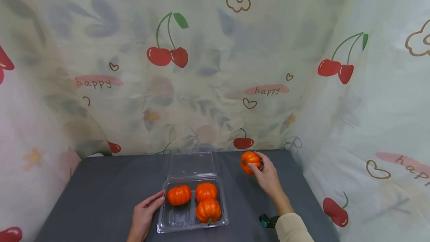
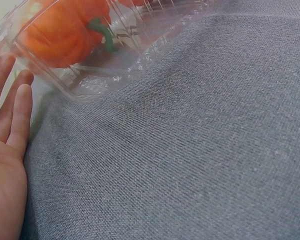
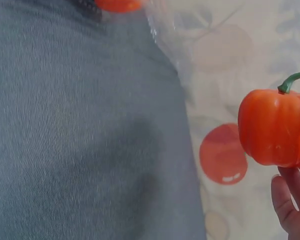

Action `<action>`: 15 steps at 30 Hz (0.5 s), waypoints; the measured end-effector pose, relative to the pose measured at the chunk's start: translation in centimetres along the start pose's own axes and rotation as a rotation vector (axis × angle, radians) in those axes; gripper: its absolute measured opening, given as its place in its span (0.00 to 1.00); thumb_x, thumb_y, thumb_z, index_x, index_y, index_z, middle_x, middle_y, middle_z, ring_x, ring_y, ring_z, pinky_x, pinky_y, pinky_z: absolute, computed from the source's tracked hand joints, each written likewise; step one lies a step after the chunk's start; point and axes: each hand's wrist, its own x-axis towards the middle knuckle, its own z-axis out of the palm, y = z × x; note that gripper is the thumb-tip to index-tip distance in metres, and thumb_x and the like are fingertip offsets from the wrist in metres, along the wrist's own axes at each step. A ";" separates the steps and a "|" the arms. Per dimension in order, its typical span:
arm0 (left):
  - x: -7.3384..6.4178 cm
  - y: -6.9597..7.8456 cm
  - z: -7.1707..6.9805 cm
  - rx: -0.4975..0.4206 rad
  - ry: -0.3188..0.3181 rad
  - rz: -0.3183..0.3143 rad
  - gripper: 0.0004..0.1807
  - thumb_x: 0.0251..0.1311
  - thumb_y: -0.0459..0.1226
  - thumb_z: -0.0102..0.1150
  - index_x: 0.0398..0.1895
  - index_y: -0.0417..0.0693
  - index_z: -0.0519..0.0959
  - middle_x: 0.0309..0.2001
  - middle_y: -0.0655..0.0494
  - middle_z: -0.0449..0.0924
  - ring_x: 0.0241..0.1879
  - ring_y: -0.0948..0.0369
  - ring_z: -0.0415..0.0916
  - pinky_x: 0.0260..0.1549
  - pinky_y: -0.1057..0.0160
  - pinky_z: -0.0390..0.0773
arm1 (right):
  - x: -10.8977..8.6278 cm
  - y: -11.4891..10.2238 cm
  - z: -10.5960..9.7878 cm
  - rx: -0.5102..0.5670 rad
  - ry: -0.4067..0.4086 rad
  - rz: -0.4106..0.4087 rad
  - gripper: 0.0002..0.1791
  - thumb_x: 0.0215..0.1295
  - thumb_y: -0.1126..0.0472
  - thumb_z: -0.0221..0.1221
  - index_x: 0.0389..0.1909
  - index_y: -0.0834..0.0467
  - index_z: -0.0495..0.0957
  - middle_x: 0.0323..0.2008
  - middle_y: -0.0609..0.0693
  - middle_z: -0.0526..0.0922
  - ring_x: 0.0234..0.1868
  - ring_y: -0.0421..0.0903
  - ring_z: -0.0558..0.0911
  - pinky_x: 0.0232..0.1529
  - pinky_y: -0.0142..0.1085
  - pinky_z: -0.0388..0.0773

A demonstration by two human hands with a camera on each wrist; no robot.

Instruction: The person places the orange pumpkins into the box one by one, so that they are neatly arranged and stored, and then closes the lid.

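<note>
My right hand (image 1: 268, 176) holds a small orange pumpkin (image 1: 249, 162) above the far right of the table, gripped between thumb and fingers. Its green curved stem and ribbed sides show in the right wrist view, where the pumpkin (image 3: 274, 129) is partly cut off by the frame. My left hand (image 1: 145, 212) is at the left rim of a clear plastic box (image 1: 188, 227), its straight fingertips right at the edge. Inside the box sit an orange pumpkin (image 1: 179, 195) on the left, and a back pumpkin (image 1: 206, 191) and front pumpkin (image 1: 208, 211) on the right.
The box's clear lid (image 1: 191, 165) lies folded back, behind the box. A dark device (image 1: 267, 221) shows by the right wrist, near the cream sleeve (image 1: 293, 227). A dark grey cloth (image 1: 111, 197) covers the table. Printed curtains (image 1: 201, 85) hang behind it and at both sides.
</note>
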 end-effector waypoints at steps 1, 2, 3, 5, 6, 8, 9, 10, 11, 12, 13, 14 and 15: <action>0.0 0.0 0.0 -0.001 -0.001 0.000 0.37 0.46 0.45 0.82 0.59 0.38 0.82 0.40 0.72 0.90 0.44 0.75 0.86 0.45 0.75 0.83 | -0.1 -0.3 0.1 -0.002 0.004 -0.015 0.32 0.71 0.46 0.63 0.71 0.52 0.69 0.62 0.55 0.78 0.52 0.50 0.77 0.46 0.37 0.79; 0.1 0.0 0.0 0.003 -0.002 0.000 0.37 0.46 0.45 0.82 0.60 0.38 0.82 0.40 0.72 0.90 0.44 0.75 0.86 0.45 0.75 0.83 | -0.3 -0.6 0.2 0.001 0.008 -0.033 0.32 0.70 0.47 0.63 0.71 0.52 0.70 0.62 0.55 0.78 0.51 0.50 0.76 0.45 0.36 0.79; 0.1 0.1 0.0 0.008 -0.003 -0.001 0.38 0.45 0.46 0.82 0.60 0.38 0.81 0.40 0.73 0.90 0.44 0.75 0.86 0.45 0.75 0.83 | -0.4 -0.9 0.3 0.009 0.014 -0.053 0.31 0.70 0.48 0.64 0.70 0.52 0.70 0.62 0.55 0.78 0.51 0.49 0.76 0.45 0.35 0.78; 0.1 0.1 -0.1 0.014 -0.001 -0.001 0.39 0.44 0.47 0.82 0.60 0.38 0.81 0.40 0.73 0.90 0.44 0.75 0.86 0.45 0.75 0.83 | -0.7 -1.4 0.5 0.023 0.024 -0.104 0.31 0.69 0.50 0.65 0.70 0.53 0.72 0.61 0.55 0.79 0.50 0.48 0.76 0.45 0.35 0.80; 0.1 0.1 -0.1 0.017 0.000 -0.002 0.40 0.44 0.48 0.82 0.60 0.38 0.81 0.40 0.73 0.90 0.44 0.75 0.86 0.45 0.76 0.83 | -0.9 -1.6 0.6 0.028 0.032 -0.135 0.31 0.68 0.51 0.66 0.70 0.53 0.72 0.60 0.54 0.79 0.50 0.47 0.76 0.44 0.34 0.80; 0.0 0.1 -0.1 0.020 0.000 -0.004 0.40 0.43 0.49 0.82 0.60 0.39 0.81 0.41 0.73 0.90 0.44 0.76 0.86 0.45 0.76 0.83 | -1.1 -2.0 0.9 0.032 0.045 -0.196 0.31 0.67 0.53 0.67 0.69 0.53 0.73 0.59 0.53 0.80 0.48 0.46 0.76 0.44 0.33 0.80; 0.0 0.1 -0.1 0.020 0.000 -0.005 0.40 0.43 0.49 0.82 0.60 0.38 0.81 0.41 0.72 0.90 0.44 0.76 0.86 0.45 0.76 0.83 | -1.1 -2.2 1.0 0.029 0.052 -0.224 0.30 0.66 0.53 0.68 0.69 0.53 0.73 0.59 0.53 0.80 0.48 0.45 0.76 0.44 0.32 0.81; 0.0 0.1 -0.1 0.020 0.000 -0.005 0.41 0.43 0.49 0.82 0.61 0.38 0.81 0.41 0.72 0.90 0.44 0.76 0.86 0.45 0.75 0.83 | -1.2 -2.4 1.1 0.026 0.058 -0.252 0.30 0.66 0.54 0.68 0.68 0.52 0.74 0.60 0.52 0.80 0.48 0.44 0.75 0.44 0.32 0.81; 0.1 0.1 -0.1 0.019 0.001 -0.005 0.41 0.43 0.49 0.82 0.61 0.38 0.81 0.41 0.72 0.90 0.44 0.76 0.86 0.45 0.75 0.83 | -1.2 -2.6 1.2 0.023 0.064 -0.274 0.30 0.65 0.54 0.69 0.68 0.51 0.74 0.60 0.51 0.80 0.48 0.43 0.75 0.44 0.32 0.81; 0.1 0.1 -0.1 0.017 0.000 -0.007 0.41 0.43 0.49 0.82 0.61 0.38 0.81 0.41 0.72 0.90 0.44 0.76 0.86 0.45 0.75 0.83 | -1.3 -2.8 1.3 0.023 0.071 -0.296 0.30 0.64 0.54 0.69 0.67 0.50 0.75 0.60 0.50 0.80 0.47 0.43 0.75 0.43 0.32 0.80; 0.1 0.1 -0.1 0.015 0.001 -0.007 0.40 0.43 0.48 0.82 0.60 0.38 0.81 0.41 0.72 0.90 0.44 0.76 0.86 0.45 0.75 0.83 | -1.3 -3.0 1.4 0.027 0.075 -0.310 0.30 0.64 0.54 0.70 0.67 0.49 0.75 0.60 0.50 0.81 0.47 0.42 0.74 0.43 0.32 0.80; 0.1 0.1 -0.1 0.015 0.001 -0.006 0.40 0.44 0.48 0.82 0.60 0.38 0.81 0.41 0.72 0.90 0.44 0.76 0.86 0.45 0.75 0.83 | -1.4 -3.2 1.5 0.033 0.078 -0.323 0.30 0.63 0.55 0.70 0.67 0.49 0.75 0.60 0.50 0.81 0.48 0.42 0.75 0.43 0.33 0.81; 0.1 0.1 -0.1 0.014 0.000 -0.005 0.40 0.44 0.48 0.82 0.60 0.38 0.81 0.41 0.72 0.90 0.44 0.76 0.86 0.45 0.75 0.83 | -1.5 -3.4 1.6 0.036 0.080 -0.336 0.31 0.62 0.55 0.71 0.67 0.49 0.76 0.60 0.50 0.81 0.48 0.42 0.75 0.43 0.34 0.81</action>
